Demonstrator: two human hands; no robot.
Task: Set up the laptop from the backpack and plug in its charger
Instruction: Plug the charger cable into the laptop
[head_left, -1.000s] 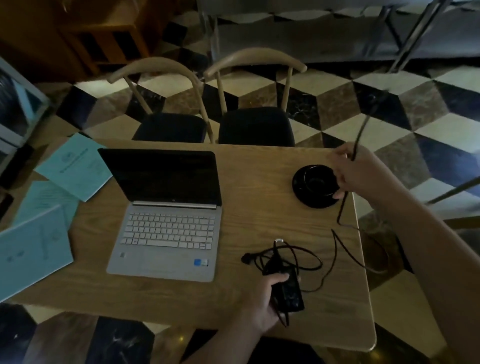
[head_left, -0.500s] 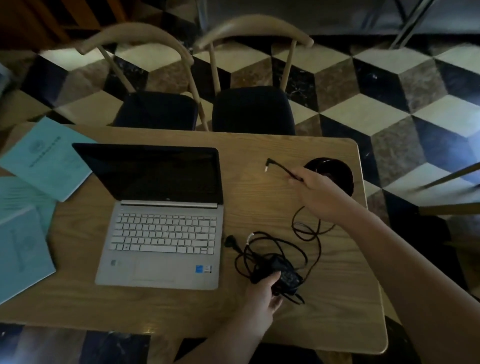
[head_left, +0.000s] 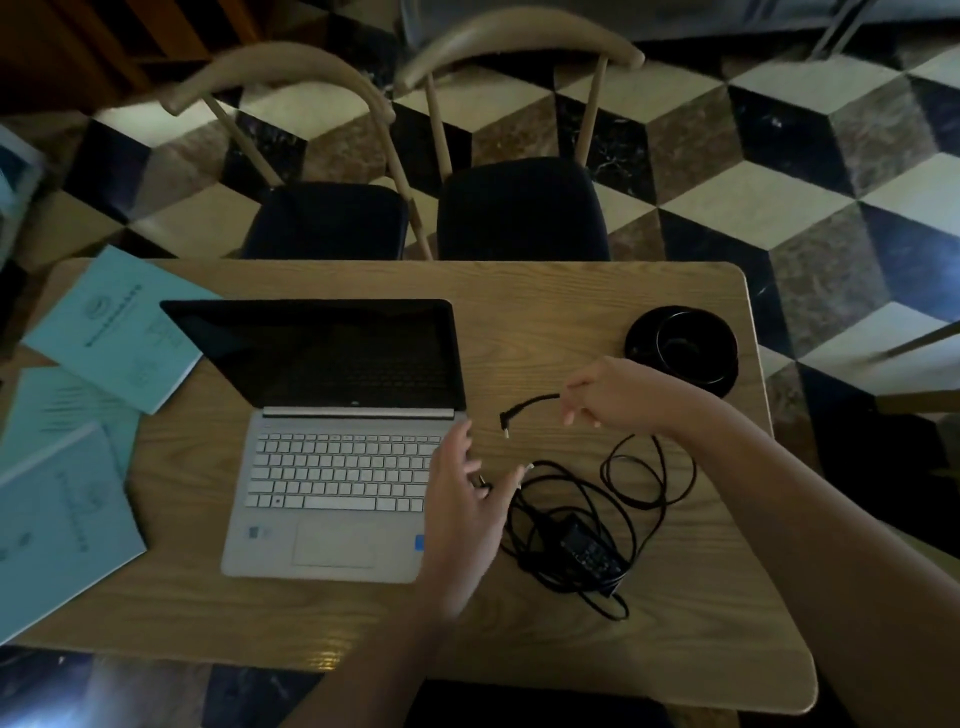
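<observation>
Laptop (head_left: 337, 447) sitting mid-table (head_left: 571, 291); booklets (head_left: 111, 332) lying left of it, charger brick (head_left: 589, 551) right, saucer (head_left: 680, 343) behind; two chairs (head_left: 519, 208) standing beyond.

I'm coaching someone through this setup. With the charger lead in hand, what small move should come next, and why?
Probably carry the barrel plug leftward to the laptop's right edge. The right hand pinches the lead just behind the plug, which hangs free beside the hinge. The left hand hovers open by that edge; the port itself isn't visible.
</observation>
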